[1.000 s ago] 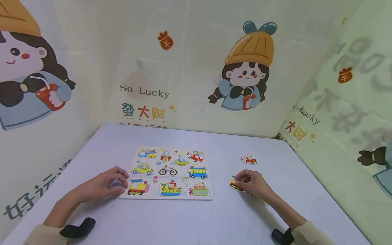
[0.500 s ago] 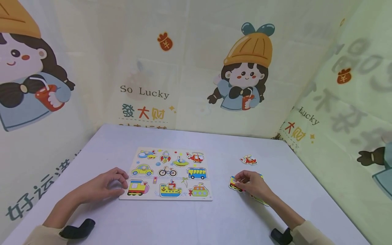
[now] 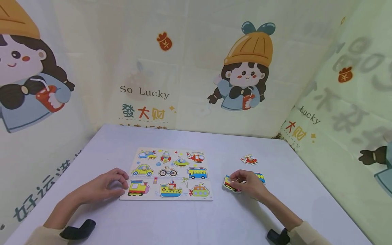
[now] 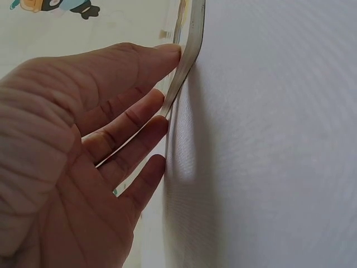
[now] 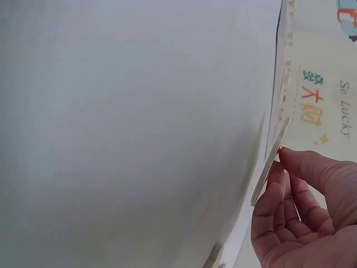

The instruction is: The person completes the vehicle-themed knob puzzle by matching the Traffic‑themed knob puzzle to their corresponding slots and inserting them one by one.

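On the white surface (image 3: 171,221), one left hand (image 3: 102,185) touches, fingers spread, one pale rectangular board (image 3: 154,191) picturing ten vehicles, while right of it one right hand (image 3: 251,184) pinches one flat red-yellow-blue train piece (image 3: 228,184), near one red helicopter piece (image 3: 249,159) and one blue-yellow bus piece (image 3: 261,177).

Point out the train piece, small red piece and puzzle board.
Train piece (image 3: 227,183), head view: its uncovered end.
Small red piece (image 3: 249,159), head view: its middle.
Puzzle board (image 3: 154,193), head view: bare lower surface.
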Tool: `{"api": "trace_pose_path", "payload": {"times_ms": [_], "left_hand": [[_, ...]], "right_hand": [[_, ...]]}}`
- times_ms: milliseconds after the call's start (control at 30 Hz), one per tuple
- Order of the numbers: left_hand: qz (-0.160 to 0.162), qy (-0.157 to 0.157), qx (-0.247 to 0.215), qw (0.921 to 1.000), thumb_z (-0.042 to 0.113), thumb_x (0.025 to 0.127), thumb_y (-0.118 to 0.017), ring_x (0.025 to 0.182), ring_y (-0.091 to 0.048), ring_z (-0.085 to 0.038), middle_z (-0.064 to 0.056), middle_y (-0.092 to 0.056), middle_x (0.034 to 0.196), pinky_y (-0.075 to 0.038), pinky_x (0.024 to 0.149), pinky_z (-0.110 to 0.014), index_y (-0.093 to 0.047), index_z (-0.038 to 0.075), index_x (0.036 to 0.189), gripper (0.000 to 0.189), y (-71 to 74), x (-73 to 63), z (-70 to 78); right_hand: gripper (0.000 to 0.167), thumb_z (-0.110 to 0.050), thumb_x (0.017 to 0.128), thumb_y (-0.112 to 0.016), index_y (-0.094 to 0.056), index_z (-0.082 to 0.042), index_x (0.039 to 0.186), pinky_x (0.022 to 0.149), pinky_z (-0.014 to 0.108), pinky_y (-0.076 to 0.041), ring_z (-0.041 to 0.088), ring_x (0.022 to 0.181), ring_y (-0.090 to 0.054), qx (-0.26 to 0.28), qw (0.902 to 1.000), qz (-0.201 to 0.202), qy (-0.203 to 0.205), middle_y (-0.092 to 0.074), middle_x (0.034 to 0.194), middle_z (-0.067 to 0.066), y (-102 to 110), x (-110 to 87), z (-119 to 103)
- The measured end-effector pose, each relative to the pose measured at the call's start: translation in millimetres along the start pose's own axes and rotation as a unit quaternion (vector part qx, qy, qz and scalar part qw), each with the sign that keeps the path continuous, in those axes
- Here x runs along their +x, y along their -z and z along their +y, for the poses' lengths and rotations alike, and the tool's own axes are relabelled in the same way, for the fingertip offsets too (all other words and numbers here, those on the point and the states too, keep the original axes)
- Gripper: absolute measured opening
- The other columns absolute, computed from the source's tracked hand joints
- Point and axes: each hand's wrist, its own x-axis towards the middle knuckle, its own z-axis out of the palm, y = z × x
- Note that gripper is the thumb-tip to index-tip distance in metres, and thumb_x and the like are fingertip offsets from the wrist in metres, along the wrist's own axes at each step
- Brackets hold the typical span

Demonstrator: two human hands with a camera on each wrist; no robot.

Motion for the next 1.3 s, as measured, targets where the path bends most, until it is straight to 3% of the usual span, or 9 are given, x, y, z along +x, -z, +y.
{"api": "trace_pose_path", "payload": {"times_ms": [400, 1033, 1300], "left_hand": [[0.0, 0.002, -0.005, 1.0, 0.021, 0.084, -0.084, 0.122, -0.053, -0.036, -0.004, -0.058, 0.123, -0.043, 0.106, -0.066, -0.069, 0.025, 0.092, 0.017, -1.7, 0.3, 0.0], [0.005, -0.01, 0.014, 0.9998, 0.024, 0.084, -0.084, 0.12, -0.054, -0.033, 0.001, -0.059, 0.122, -0.045, 0.105, -0.062, -0.069, 0.027, 0.093, 0.018, -1.2, -0.6, -0.5], [0.003, -0.003, -0.001, 1.0, 0.021, 0.084, -0.084, 0.122, -0.053, -0.036, -0.003, -0.059, 0.122, -0.042, 0.106, -0.065, -0.069, 0.025, 0.093, 0.018, -1.1, -0.2, -1.2]], "right_hand": [[0.025, -0.016, 0.089, -0.081, -0.07, -0.004, 0.108, 0.065, 0.027, -0.057, 0.019, 0.083, -0.065, 0.052, 0.9976, -0.037, 0.025, -0.07, 0.094, 0.006, -10, -6.8, -19], [0.023, -0.016, 0.09, -0.079, -0.069, -0.004, 0.107, 0.068, 0.027, -0.059, 0.019, 0.079, -0.066, 0.086, 0.9912, -0.086, 0.053, -0.069, 0.092, 0.006, -33, -5.9, -45], [0.022, -0.017, 0.09, -0.08, -0.07, -0.006, 0.106, 0.068, 0.028, -0.059, 0.018, 0.079, -0.066, 0.1, 0.9882, -0.098, 0.062, -0.069, 0.094, 0.005, -45, -2.0, -54]]}}
